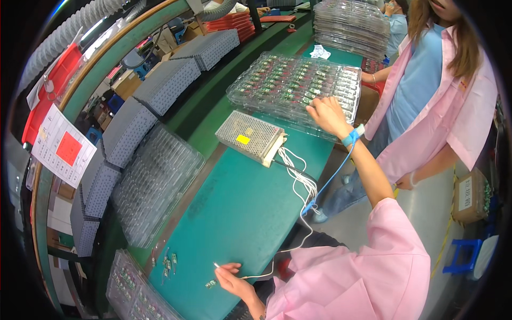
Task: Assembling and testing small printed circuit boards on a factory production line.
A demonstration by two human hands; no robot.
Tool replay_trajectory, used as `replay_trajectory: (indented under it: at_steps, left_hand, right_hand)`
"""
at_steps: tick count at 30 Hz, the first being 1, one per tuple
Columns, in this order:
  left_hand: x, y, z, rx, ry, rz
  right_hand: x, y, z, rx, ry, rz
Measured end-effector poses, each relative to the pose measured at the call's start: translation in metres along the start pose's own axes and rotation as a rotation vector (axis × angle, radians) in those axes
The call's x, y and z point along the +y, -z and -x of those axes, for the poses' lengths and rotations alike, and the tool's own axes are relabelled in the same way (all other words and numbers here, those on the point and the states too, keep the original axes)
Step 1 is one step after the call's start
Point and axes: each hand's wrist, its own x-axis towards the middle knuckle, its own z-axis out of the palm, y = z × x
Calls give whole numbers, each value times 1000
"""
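Note:
My left hand (pixel 230 280) is low over the green mat (pixel 240 213) and pinches the tip of a thin white wire (pixel 304 186), which runs back to a perforated metal box (pixel 249 137). A small green circuit board (pixel 210 284) lies just left of that hand. My right hand (pixel 325 114) reaches far out, fingers bent down onto a clear plastic tray (pixel 293 85) filled with rows of small circuit boards. Whether it grips a board is hidden. A blue wrist strap (pixel 352 136) with a blue cord sits on that wrist.
Several loose small boards (pixel 168 261) lie on the mat's left. Clear trays (pixel 154 181), grey foam trays (pixel 125 128) and another board-filled tray (pixel 133 293) line the left. A stack of clear trays (pixel 349 24) stands at the back. Another person (pixel 432 90) in a pink coat stands right.

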Motion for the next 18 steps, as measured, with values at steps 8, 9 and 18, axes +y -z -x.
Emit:
replay_trajectory:
  at_steps: [8, 9, 18]
  left_hand:
    - [2, -15, -1, -28, -21, 18]
    - [3, -17, 0, -42, -30, 49]
    - [-46, 12, -13, -120, 62, 134]
  right_hand:
    - [27, 2, -23, -105, -49, -71]
    - [28, 22, -35, -66, -67, -112]
    - [24, 16, -30, 134, -117, -224]
